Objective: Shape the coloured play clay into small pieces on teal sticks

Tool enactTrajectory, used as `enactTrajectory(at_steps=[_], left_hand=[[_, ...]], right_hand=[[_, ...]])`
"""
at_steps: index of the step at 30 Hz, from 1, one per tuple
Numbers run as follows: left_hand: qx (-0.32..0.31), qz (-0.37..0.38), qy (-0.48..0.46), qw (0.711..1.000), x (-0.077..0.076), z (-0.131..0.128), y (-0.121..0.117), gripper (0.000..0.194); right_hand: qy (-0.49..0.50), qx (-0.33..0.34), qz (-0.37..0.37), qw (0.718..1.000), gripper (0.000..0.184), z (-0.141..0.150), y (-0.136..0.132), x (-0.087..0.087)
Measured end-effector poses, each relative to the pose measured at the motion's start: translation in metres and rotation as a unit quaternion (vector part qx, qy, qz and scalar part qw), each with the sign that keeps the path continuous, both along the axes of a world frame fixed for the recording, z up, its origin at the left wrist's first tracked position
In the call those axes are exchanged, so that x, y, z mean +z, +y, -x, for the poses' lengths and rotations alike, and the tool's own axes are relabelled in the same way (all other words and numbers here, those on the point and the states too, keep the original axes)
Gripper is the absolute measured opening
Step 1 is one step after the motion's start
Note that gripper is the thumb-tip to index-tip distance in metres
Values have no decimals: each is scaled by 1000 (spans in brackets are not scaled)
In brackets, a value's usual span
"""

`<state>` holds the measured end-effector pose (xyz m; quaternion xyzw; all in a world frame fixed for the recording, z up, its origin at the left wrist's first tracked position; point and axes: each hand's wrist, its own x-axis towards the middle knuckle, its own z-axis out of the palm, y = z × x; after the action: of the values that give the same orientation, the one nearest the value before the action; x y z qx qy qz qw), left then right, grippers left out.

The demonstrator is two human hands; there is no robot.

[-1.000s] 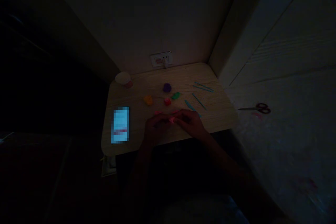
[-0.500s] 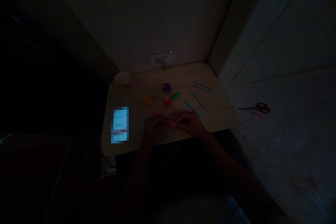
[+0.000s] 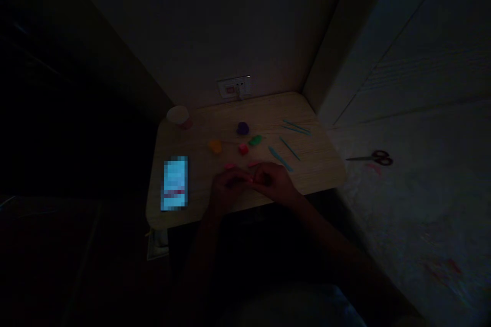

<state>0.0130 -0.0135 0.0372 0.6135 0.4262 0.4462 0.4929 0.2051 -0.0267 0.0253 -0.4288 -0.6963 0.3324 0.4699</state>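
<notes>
Your left hand and right hand both pinched the small pink piece directly between them, above the desk's near side; its long axis was indistinct.

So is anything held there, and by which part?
A small pink piece, pinched between left grip and right grip; which part is too dark to tell.

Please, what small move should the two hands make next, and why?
Perhaps a gentle pinch by the right hand while the left hand steadies the small pink piece. Both hands meet at this piece, so neither needs to reach. The dim picture hides its exact shape, so a light touch seems wiser.
</notes>
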Motion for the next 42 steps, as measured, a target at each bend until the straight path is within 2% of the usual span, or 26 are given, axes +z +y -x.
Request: enactTrajectory(at_steps=[4,8,11,13,15,18,21,23,25,29,32,34,36,37,39,42], left_hand=[[45,38,-24,998,0,-5,-11,39],[98,69,-68,990,2,-32,-42,44],[76,83,-101,989,9,-53,-67,49],[53,100,-148,983,17,-58,-79,57],[43,106,-153,982,26,-55,-82,67],[1,140,-157,978,36,-45,-74,85],[8,114,-158,981,35,-46,-65,94],[40,39,-158,986,31,-54,-67,101],[69,-19,-198,978,29,-64,-74,113],[140,-13,-314,939,32,-82,-87,103],[175,62,-386,904,35,-90,-84,95],[137,157,-407,889,33,-88,-81,82],[60,254,-401,878,28,-81,-79,67],[40,279,-392,876,26,-76,-79,61],[16,291,-372,882,20,-69,-80,52],[11,287,-361,887,13,-66,-79,45]], right_hand=[[25,-15,-36,999,31,0,-7,9],[23,-48,-92,994,55,7,-16,25],[-41,-45,-123,991,70,10,-16,41],[-79,-51,-130,987,79,12,-13,49],[-119,-29,-124,985,87,13,-12,55],[-166,23,-118,979,103,20,-18,60],[-177,53,-133,974,110,30,-32,64],[-179,65,-141,972,107,37,-41,67],[-195,75,-148,967,100,43,-48,70],[-252,97,-167,948,92,51,-51,74],[-278,81,-163,943,100,48,-41,74],[-280,49,-159,945,105,42,-32,71],[-278,4,-152,948,97,33,-24,65],[-275,-26,-142,951,90,28,-20,61],[-261,-82,-127,953,74,19,-14,52],[-219,-182,-109,952,53,10,-9,42]])
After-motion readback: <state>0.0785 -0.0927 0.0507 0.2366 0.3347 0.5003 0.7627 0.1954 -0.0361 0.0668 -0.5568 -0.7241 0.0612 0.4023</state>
